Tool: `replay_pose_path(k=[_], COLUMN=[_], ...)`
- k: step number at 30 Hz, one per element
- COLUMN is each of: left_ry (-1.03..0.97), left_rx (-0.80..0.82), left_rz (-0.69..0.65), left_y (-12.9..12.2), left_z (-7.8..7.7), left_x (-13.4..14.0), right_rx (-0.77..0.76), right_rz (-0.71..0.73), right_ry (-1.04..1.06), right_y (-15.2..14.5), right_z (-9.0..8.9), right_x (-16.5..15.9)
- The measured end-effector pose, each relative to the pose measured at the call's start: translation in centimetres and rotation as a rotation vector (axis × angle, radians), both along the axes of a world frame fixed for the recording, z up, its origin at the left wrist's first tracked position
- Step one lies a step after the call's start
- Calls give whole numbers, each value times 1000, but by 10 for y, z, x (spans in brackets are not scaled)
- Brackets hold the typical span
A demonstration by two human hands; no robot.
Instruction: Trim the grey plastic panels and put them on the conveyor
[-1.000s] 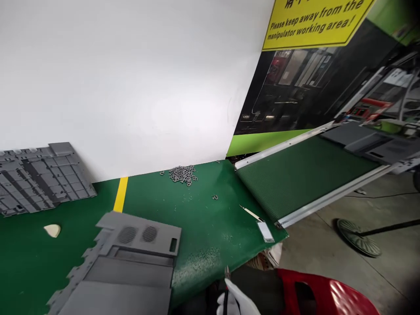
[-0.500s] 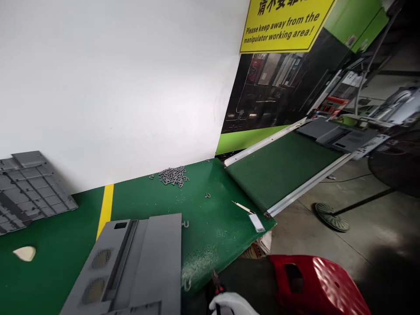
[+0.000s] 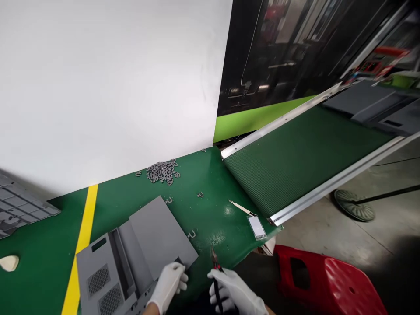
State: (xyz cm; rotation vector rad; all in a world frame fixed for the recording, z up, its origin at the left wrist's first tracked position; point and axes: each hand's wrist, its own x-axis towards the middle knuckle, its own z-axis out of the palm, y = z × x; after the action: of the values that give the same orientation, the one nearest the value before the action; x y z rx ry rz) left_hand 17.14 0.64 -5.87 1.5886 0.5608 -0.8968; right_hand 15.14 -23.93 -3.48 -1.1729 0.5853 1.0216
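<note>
A grey plastic panel (image 3: 160,236) with two round-holed vent patches lies at an angle on the green table. At its near right edge, my left hand (image 3: 169,282) in a white glove has its fingers curled on the panel's edge. My right hand (image 3: 234,288), also gloved in white, is wrapped round a pair of pliers (image 3: 215,260) with black and red handles. The jaws point away from me, just right of the panel. Two small grey hook-shaped pieces, one of them a near hook (image 3: 191,234), lie beside the panel's right edge.
A heap of small grey hooks (image 3: 162,171) lies by the white wall. A craft knife (image 3: 241,206) and a white card (image 3: 256,227) are near the table corner. A conveyor (image 3: 302,153) carries another grey panel (image 3: 364,98). A red stool (image 3: 331,280) stands right.
The panel has turned on the table, its far end swinging left. My left hand has come into view at its edge. My right hand with the pliers shows more fully, and the view has shifted right.
</note>
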Motion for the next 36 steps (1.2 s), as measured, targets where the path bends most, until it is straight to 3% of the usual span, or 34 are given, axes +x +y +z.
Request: replay_pose_path(k=[2,4,5,8,11,13,17,23,36], left_ry=[-157,-426,-516,-621,-475,-348,-188,-141,-176], left_rx=[322,736,826,831,684,642,638,678,639], left_rz=[-65,-228,-331,-681,-1034,-1169,-1234,-1296,-1253], left_y=[2,1,-1,-10,-19,-20,-18,-28,-27], left_z=[15,29,34,35,25,16,1,-10,-4], left_x=[26,60,78,129,163,177,195,200,197], right_rx=[-169,-332,-406,-455,-449,-450,-462,-501,-513], right_rz=[149,361,473,590,642,676,726,743,750], right_ry=[-144,-345,-417,-451,-466,-485,-508,-502,-497], right_y=[-8,-14,-15,-12,0,8,21,35,45], right_z=[-4,-8,-11,-20,-25,-28,-33,-41,-46], right_x=[27,51,61,81,88,90,92,91,99])
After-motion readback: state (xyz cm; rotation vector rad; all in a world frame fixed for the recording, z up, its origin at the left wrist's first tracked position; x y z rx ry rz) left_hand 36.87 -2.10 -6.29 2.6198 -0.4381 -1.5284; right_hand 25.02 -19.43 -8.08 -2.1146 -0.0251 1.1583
